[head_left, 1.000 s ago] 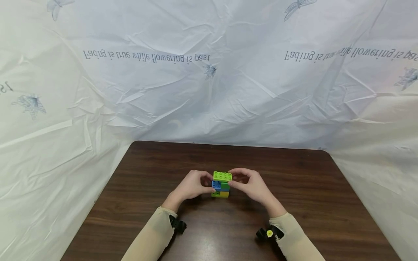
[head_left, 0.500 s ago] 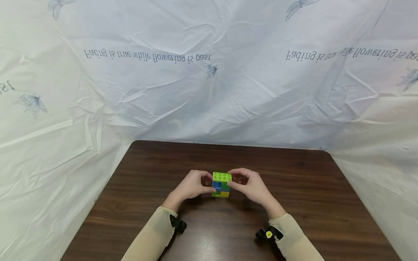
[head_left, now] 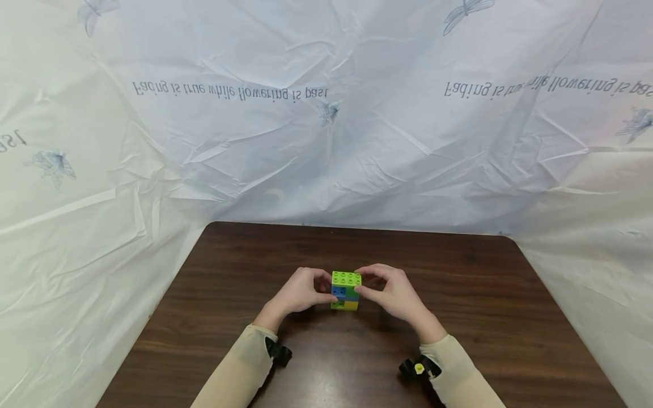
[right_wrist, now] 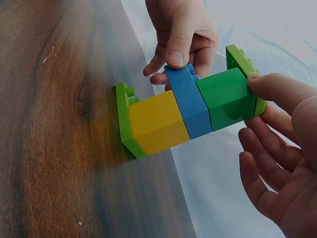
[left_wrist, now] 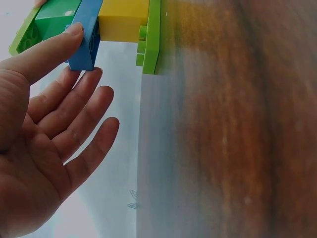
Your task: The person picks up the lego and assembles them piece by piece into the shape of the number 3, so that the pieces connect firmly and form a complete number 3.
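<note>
A small stack of toy building bricks stands on the table. From the bottom it has a light green plate [right_wrist: 125,126], a yellow brick [right_wrist: 158,123], a blue plate [right_wrist: 189,104], a green brick [right_wrist: 225,99] and a second light green plate [head_left: 346,278] on top. My left hand [head_left: 302,292] pinches the blue plate's left end between thumb and fingers, its other fingers spread in the left wrist view. On the opposite side my right hand [head_left: 393,290] pinches the right end of the top plate, which lies right at the green brick's upper face.
The dark wooden table [head_left: 433,272] has rounded far corners. Behind it and at both sides hangs a wrinkled white sheet [head_left: 326,147] with printed words and blue flowers. Black wrist-worn devices, a left one [head_left: 278,351] and a right one [head_left: 420,366], sit at the sleeve cuffs.
The top light green plate has shifted very slightly left over the stack, with my right fingertips following. My left hand keeps its hold on the blue plate.
</note>
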The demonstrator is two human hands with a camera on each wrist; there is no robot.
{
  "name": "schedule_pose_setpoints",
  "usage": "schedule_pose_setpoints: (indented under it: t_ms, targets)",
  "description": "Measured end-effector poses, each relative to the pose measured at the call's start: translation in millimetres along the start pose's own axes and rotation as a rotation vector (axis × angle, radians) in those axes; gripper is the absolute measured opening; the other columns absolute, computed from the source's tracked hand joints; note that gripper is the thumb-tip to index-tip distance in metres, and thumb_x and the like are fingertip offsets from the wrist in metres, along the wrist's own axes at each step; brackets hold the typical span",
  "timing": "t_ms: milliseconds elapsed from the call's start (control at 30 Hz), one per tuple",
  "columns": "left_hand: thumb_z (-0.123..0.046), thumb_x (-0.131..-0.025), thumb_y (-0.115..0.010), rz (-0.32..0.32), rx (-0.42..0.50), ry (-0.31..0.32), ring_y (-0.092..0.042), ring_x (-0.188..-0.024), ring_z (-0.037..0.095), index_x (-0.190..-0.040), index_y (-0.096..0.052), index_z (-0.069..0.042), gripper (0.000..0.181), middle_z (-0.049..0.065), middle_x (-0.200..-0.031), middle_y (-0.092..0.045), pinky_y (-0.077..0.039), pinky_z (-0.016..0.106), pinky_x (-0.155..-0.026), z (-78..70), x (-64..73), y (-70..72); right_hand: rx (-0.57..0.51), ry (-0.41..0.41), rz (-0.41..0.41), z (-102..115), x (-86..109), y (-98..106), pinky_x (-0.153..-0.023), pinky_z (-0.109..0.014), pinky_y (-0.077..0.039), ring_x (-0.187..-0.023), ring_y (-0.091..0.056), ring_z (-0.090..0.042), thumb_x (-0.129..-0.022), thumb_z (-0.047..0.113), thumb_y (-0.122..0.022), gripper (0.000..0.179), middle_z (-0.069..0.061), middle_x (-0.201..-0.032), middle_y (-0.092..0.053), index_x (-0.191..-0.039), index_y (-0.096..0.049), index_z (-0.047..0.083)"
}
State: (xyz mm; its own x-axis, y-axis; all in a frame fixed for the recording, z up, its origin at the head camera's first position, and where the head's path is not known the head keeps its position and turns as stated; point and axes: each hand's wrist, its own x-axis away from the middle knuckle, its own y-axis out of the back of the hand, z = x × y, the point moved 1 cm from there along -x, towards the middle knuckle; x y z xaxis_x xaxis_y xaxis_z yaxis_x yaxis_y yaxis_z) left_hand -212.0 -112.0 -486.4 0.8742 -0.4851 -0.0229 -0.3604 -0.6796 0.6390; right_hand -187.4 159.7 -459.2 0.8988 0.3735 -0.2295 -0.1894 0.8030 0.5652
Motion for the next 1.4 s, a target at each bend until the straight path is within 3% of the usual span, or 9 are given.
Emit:
schedule_pose_setpoints:
  t_ms: [400,733,1000,1400]
  targets:
    - [-0.036,-0.09,-0.09,0.0,0.001,-0.014,-0.066,-0.089,0.008,-0.114,-0.077,-0.017,0.033,-0.009,-0.098,-0.071,-0.057,0.034,-0.082,2.0,-0.4,0.1,0.019,-0.002,0.0,2.1,-0.2,1.2,-0.086,-0.042,-0.061,-0.1,-0.073,-0.017,-0.095,0.03,-0.086,0.034,0.005,-0.122,-0.074,-0.127,-0.078,0.022]
    - [-0.035,-0.09,-0.09,-0.001,-0.005,-0.015,-0.066,-0.088,0.008,-0.113,-0.077,-0.017,0.032,-0.008,-0.098,-0.072,-0.057,0.034,-0.081,2.5,-2.0,-0.3,0.05,0.003,-0.003,1.5,-0.7,1.6,-0.084,-0.035,-0.06,-0.101,-0.072,-0.016,-0.094,0.029,-0.087,0.034,0.007,-0.12,-0.074,-0.126,-0.079,0.022]
    - [-0.035,-0.09,-0.09,-0.004,-0.001,-0.015,-0.066,-0.087,0.008,-0.114,-0.077,-0.016,0.033,-0.009,-0.097,-0.071,-0.057,0.034,-0.081,2.3,-1.6,-0.9,0.074,0.011,0.003,2.5,-0.6,2.3,-0.083,-0.039,-0.06,-0.103,-0.071,-0.017,-0.095,0.029,-0.086,0.032,0.007,-0.12,-0.074,-0.126,-0.079,0.022]
    - [-0.035,-0.09,-0.09,-0.004,0.003,-0.012,-0.067,-0.088,0.008,-0.115,-0.077,-0.016,0.034,-0.009,-0.097,-0.072,-0.057,0.034,-0.081,2.1,-1.4,-1.6,0.064,-0.034,0.013,0.2,0.4,2.5,-0.085,-0.036,-0.059,-0.108,-0.07,-0.016,-0.095,0.033,-0.086,0.034,0.008,-0.123,-0.073,-0.128,-0.078,0.026]
